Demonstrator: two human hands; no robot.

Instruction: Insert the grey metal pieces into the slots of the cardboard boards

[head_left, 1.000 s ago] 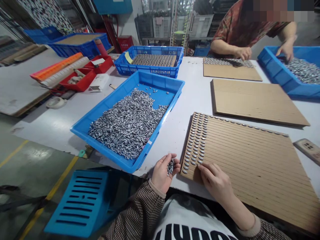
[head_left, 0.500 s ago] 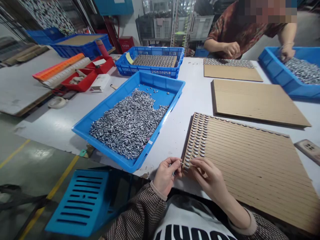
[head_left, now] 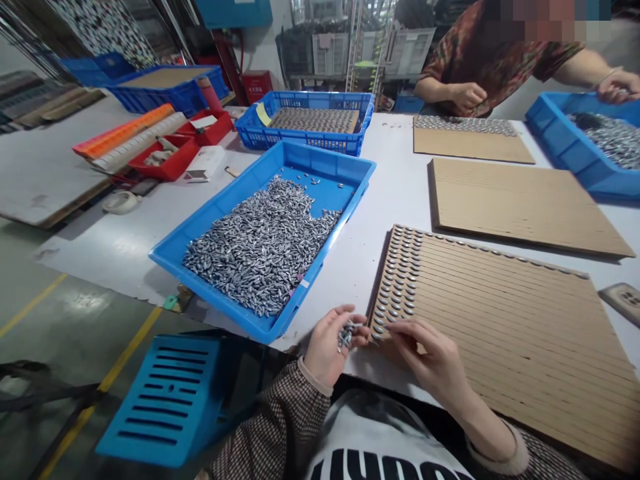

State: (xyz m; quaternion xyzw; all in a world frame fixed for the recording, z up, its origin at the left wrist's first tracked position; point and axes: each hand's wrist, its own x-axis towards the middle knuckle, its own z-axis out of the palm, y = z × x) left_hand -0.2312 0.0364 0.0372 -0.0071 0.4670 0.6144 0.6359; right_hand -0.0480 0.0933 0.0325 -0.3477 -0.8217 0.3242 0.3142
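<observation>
My left hand (head_left: 327,347) is cupped around a small heap of silver oval metal pieces (head_left: 345,333) at the table's near edge. My right hand (head_left: 425,357) pinches one piece at the near left corner of a grooved brown board (head_left: 500,320), right beside the left hand. The board's left end holds a few columns of seated pieces (head_left: 397,287). Left of my hands stands a blue tray (head_left: 200,227) with a big pile of the same pieces (head_left: 260,243).
Two more brown boards (head_left: 520,203) (head_left: 470,143) lie farther back. Across the table a person's hands (head_left: 467,97) work at the far board, and another blue tray (head_left: 555,143) sits there. A blue basket (head_left: 305,137), red bins (head_left: 170,157) and a slotted blue crate (head_left: 165,400) are to the left.
My right hand lifted off the board and came to the left hand, taking a piece from the handful. The person opposite drew one hand back and raised the other from their tray.
</observation>
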